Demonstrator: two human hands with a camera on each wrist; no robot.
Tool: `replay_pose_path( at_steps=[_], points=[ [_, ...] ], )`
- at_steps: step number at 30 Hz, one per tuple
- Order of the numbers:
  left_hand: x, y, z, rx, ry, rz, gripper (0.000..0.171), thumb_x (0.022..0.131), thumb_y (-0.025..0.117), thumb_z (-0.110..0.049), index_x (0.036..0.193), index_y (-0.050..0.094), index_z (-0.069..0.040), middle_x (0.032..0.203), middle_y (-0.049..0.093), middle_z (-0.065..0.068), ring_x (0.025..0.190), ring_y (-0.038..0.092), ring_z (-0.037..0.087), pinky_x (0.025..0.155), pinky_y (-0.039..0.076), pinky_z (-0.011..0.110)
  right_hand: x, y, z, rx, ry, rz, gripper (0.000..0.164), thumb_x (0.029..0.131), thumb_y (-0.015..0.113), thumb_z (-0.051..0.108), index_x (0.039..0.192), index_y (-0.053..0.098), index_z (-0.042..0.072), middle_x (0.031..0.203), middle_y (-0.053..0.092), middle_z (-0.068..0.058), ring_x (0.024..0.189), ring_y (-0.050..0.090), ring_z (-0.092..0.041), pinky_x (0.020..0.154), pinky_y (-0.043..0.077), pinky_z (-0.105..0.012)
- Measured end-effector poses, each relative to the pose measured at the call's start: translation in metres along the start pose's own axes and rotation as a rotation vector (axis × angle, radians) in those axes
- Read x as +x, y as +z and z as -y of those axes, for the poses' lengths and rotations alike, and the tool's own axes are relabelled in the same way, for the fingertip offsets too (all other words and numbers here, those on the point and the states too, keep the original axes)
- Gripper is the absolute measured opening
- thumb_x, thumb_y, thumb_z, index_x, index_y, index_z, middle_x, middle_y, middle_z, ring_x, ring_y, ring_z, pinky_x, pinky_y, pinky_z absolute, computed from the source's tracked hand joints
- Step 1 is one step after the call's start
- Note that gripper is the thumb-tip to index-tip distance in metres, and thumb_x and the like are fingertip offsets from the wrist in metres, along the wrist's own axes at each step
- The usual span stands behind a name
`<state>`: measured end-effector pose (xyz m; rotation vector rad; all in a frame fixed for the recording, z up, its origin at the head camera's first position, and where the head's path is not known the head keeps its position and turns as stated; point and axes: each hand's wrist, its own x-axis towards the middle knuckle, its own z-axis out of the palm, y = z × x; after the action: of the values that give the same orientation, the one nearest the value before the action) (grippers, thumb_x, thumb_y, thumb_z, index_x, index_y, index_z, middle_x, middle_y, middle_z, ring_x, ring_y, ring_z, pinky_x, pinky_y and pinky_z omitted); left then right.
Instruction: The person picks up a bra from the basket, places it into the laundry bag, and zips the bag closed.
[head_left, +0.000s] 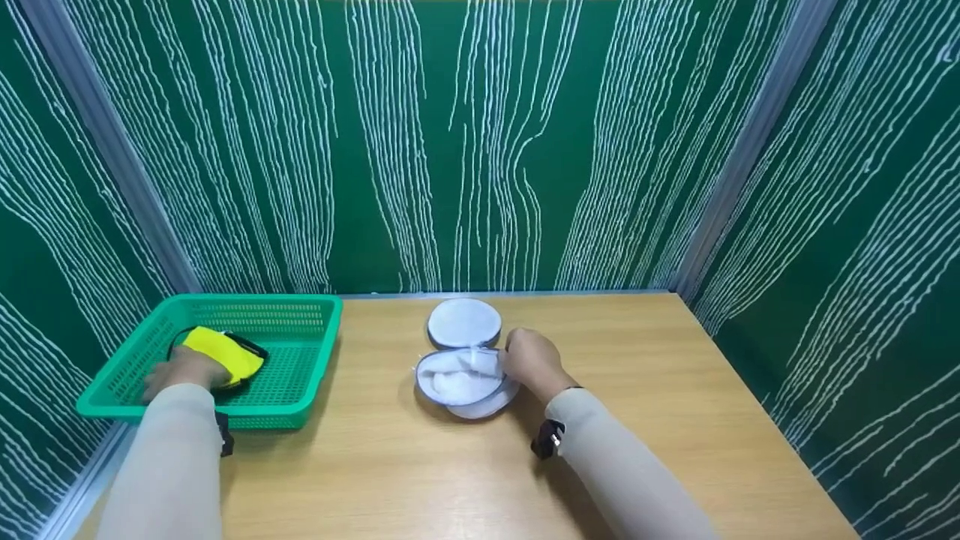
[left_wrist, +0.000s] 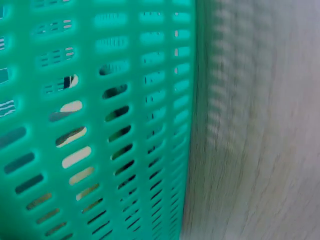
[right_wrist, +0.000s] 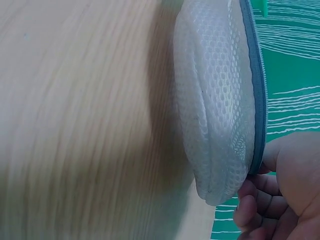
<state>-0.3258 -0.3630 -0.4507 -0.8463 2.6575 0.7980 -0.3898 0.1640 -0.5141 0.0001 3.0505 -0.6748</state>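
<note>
A round white mesh laundry bag point(head_left: 457, 382) with a grey zip edge stands unzipped on the table, its round lid point(head_left: 464, 322) folded back behind it. My right hand point(head_left: 536, 364) pinches the bag's zip rim point(right_wrist: 259, 100) on the right side, thumb and fingers meeting at the edge in the right wrist view. Farther left, my left hand point(head_left: 187, 369) reaches down into a green plastic basket point(head_left: 311, 412). It overlaps a bright yellow cloth piece point(head_left: 225, 352) with black edging and a thin black strap. Motion blurs the left fingers, and I cannot tell whether they grip the cloth.
Slotted basket walls point(left_wrist: 115, 100) fill much of the left wrist view, hiding most of the hand behind them. The wooden table point(head_left: 660, 420) ends against green panels point(head_left: 525, 150) with white wavy lines at the back and both sides.
</note>
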Motion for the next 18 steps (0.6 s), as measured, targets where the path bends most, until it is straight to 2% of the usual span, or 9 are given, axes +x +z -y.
replay_pose_path(
  at_steps=[4, 9, 12, 15, 16, 18],
  points=[
    [-0.014, -0.003, -0.004, -0.023, -0.021, 0.035, 0.1, 0.11, 0.063, -0.027, 0.168, -0.003, 0.021, 0.162, 0.027, 0.053, 0.148, 0.036, 0.061, 0.135, 0.03, 0.074, -0.001, 0.0, 0.001, 0.009, 0.018, 0.018, 0.013, 0.105, 0.074, 0.016, 0.097, 0.077, 0.007, 0.086, 0.07, -0.006, 0.076, 0.065, -0.023, 0.065, 0.052, -0.032],
    [-0.016, -0.003, -0.005, -0.073, -0.019, 0.051, 0.101, 0.111, 0.067, -0.021, 0.166, -0.005, 0.024, 0.164, 0.027, 0.051, 0.142, 0.039, 0.055, 0.134, 0.037, 0.065, 0.0, -0.002, 0.002, 0.028, 0.053, 0.051, 0.013, 0.107, 0.074, 0.018, 0.106, 0.079, 0.006, 0.091, 0.073, -0.008, 0.081, 0.069, -0.025, 0.068, 0.055, -0.032],
    [-0.013, -0.004, -0.004, -0.082, -0.021, 0.048, 0.098, 0.111, 0.07, -0.02, 0.165, 0.002, 0.026, 0.16, 0.033, 0.05, 0.138, 0.043, 0.053, 0.132, 0.04, 0.062, 0.001, -0.003, 0.002, 0.024, 0.048, 0.048, 0.014, 0.107, 0.074, 0.018, 0.107, 0.08, 0.005, 0.094, 0.075, -0.008, 0.083, 0.07, -0.025, 0.069, 0.056, -0.032],
    [-0.001, -0.002, 0.003, -0.104, -0.012, 0.028, 0.092, 0.109, 0.072, -0.017, 0.164, 0.011, 0.026, 0.154, 0.043, 0.046, 0.131, 0.048, 0.049, 0.126, 0.046, 0.06, 0.001, -0.003, 0.001, 0.024, 0.038, 0.041, 0.014, 0.107, 0.074, 0.018, 0.107, 0.08, 0.005, 0.094, 0.075, -0.008, 0.082, 0.069, -0.025, 0.07, 0.056, -0.032],
    [0.003, -0.002, 0.005, -0.11, -0.003, 0.016, 0.09, 0.109, 0.069, -0.015, 0.165, 0.011, 0.025, 0.151, 0.045, 0.045, 0.127, 0.05, 0.047, 0.12, 0.05, 0.057, 0.002, -0.002, 0.001, 0.012, 0.027, 0.032, 0.015, 0.107, 0.074, 0.018, 0.106, 0.081, 0.005, 0.093, 0.075, -0.007, 0.082, 0.069, -0.024, 0.069, 0.056, -0.033],
    [0.009, 0.0, 0.009, -0.144, -0.003, -0.002, 0.091, 0.111, 0.061, -0.01, 0.171, 0.001, 0.019, 0.153, 0.046, 0.045, 0.123, 0.052, 0.044, 0.11, 0.053, 0.053, 0.001, -0.002, 0.001, -0.012, 0.004, 0.017, 0.016, 0.107, 0.073, 0.018, 0.103, 0.081, 0.006, 0.091, 0.075, -0.006, 0.08, 0.068, -0.024, 0.069, 0.055, -0.033]
  ],
)
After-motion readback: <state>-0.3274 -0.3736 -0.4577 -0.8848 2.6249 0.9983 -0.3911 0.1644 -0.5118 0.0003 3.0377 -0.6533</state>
